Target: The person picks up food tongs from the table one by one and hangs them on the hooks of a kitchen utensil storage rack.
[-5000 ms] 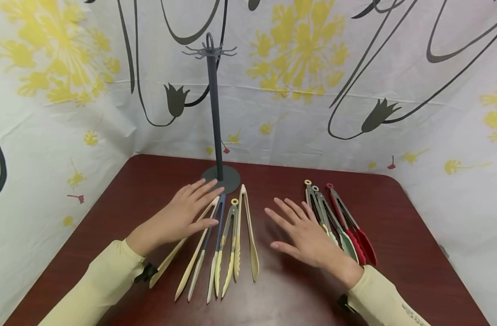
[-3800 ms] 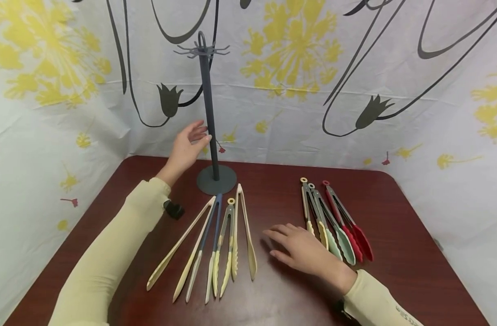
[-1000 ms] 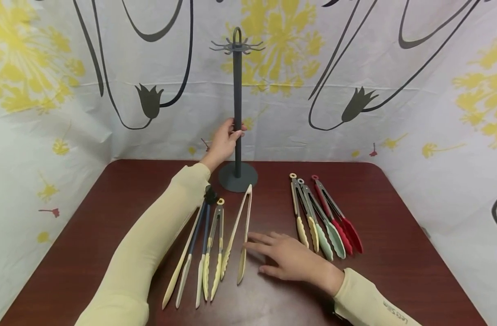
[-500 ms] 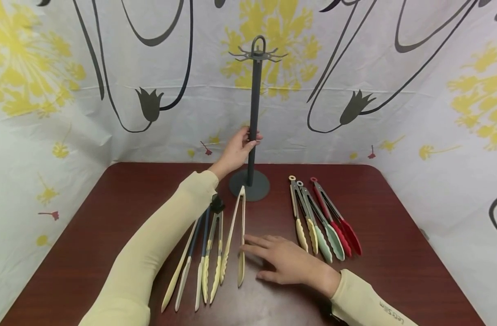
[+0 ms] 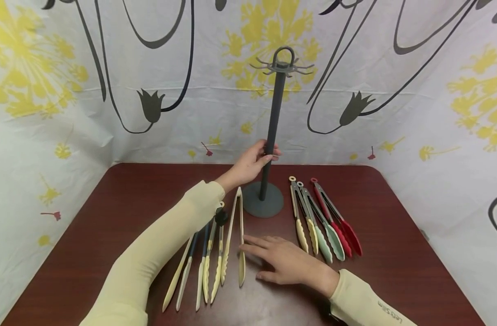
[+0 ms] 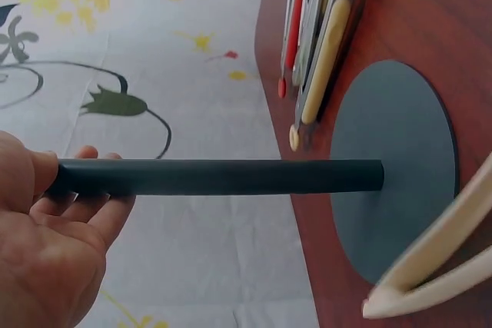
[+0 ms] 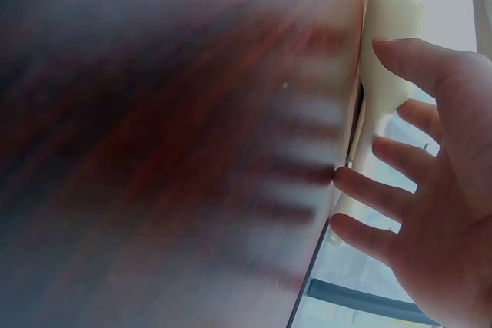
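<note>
My left hand (image 5: 248,166) grips the dark grey pole of a hook stand (image 5: 277,106), fingers wrapped behind it and thumb in front. A ring of thin hooks and a loop crown the stand, which leans slightly right in the head view. Its round base (image 6: 400,113) shows in the left wrist view. My right hand (image 5: 287,260) is low over the table, fingers spread and extended, fingertips right at one arm of the cream tongs (image 5: 242,274). Left of these lie yellow-tipped metal tongs (image 5: 206,280) and blue tongs with white tips (image 5: 200,285), partly hidden by my left sleeve.
Three tongs lie in a row at the right: yellow-tipped tongs (image 5: 301,235), mint tongs (image 5: 335,242) and red tongs (image 5: 352,235). Another cream pair (image 5: 172,287) is mostly under my left sleeve. The dark red table (image 5: 395,280) meets a patterned cloth (image 5: 183,136) behind.
My left hand first reached the pole, then shifted the stand rightward and nearer, close to the right-hand tongs. My right hand came down to the cream tongs, whose arms have swung left.
</note>
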A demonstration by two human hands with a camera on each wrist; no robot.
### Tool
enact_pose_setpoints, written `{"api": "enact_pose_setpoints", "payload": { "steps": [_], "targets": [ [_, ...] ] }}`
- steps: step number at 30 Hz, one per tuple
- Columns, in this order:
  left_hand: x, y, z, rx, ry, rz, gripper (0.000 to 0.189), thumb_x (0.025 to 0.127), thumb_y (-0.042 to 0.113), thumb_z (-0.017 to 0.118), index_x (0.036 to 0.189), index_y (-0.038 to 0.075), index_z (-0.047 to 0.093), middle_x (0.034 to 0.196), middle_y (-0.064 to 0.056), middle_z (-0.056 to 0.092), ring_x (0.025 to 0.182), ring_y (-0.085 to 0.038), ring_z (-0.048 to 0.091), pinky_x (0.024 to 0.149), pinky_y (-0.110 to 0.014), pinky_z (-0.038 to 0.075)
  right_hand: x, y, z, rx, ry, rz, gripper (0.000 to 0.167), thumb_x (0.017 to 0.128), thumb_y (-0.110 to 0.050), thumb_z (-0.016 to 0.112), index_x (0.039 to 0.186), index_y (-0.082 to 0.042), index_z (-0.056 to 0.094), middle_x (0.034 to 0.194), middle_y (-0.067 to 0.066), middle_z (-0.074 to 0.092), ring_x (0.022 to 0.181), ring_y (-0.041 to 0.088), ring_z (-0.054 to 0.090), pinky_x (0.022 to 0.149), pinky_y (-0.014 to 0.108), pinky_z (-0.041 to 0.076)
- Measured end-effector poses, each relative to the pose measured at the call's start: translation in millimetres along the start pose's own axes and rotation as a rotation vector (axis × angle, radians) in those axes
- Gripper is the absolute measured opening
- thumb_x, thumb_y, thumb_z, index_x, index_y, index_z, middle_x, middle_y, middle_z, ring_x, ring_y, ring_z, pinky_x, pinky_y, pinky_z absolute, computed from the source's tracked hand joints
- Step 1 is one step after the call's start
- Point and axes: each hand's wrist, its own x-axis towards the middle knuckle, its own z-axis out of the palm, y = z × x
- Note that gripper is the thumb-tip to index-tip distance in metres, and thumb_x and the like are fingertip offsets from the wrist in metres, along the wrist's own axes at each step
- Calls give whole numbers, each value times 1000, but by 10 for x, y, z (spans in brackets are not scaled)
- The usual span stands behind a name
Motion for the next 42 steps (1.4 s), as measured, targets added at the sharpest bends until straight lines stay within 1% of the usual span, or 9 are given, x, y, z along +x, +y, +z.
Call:
{"api": "enact_pose_setpoints", "payload": {
  "steps": [4,7,11,15,18,25,33,37,42],
  "targets": [
    [-79,39,56,-31,-40,24,32,104,10,47,135,6,48,132,-13,64,123,-28,62,103,-36,51,-12,-6,0,7,-12,6,72,91,-45,67,154,-30,35,161,-1,36,137,22,50,107,49,47],
    [-136,65,100,-55,-64,38,31,103,10,47,134,6,49,131,-15,64,122,-28,63,104,-39,50,-25,-8,2,9,-24,14,73,92,-46,66,155,-30,32,161,-2,35,138,21,50,107,49,47],
    [-223,95,166,-65,-92,40,30,103,10,47,132,7,49,130,-12,64,122,-24,64,103,-35,51,-37,-11,7,2,-28,17,74,92,-47,66,155,-30,32,161,-1,35,138,22,50,107,49,47],
    [-314,141,221,-62,-116,58,30,103,10,47,132,9,49,130,-11,64,120,-23,65,100,-31,52,-55,-24,-12,3,-36,25,74,92,-47,65,156,-30,31,162,-1,35,138,23,49,107,49,47],
    [-375,174,243,-49,-127,73,30,103,10,48,133,10,50,130,-10,65,119,-21,66,100,-30,53,-68,-35,-35,7,-36,36,75,93,-47,65,156,-30,29,161,0,35,137,22,50,106,49,48],
    [-548,234,268,-38,-146,59,29,103,9,48,131,10,51,129,-9,66,119,-20,66,99,-30,53,-92,-64,-60,-6,-35,37,76,93,-48,64,157,-31,27,160,0,37,136,21,52,103,49,49],
    [-714,284,307,-47,-169,107,29,104,10,47,132,7,50,128,-13,66,117,-21,67,99,-29,53,-131,-91,-66,-28,15,13,75,91,-47,67,155,-29,32,156,2,43,133,21,54,101,47,51],
    [-802,293,325,-53,-180,87,28,104,9,46,132,7,50,128,-11,66,118,-21,66,100,-29,53,-145,-109,-67,-30,10,18,75,92,-48,66,155,-29,31,156,1,44,134,21,53,102,46,50],
    [-917,197,363,-48,-216,35,28,103,8,47,131,6,52,128,-11,66,120,-22,65,100,-28,53,-159,-129,-73,-38,7,20,75,92,-48,65,156,-29,30,155,2,45,135,22,53,103,47,50]
  ]
}}
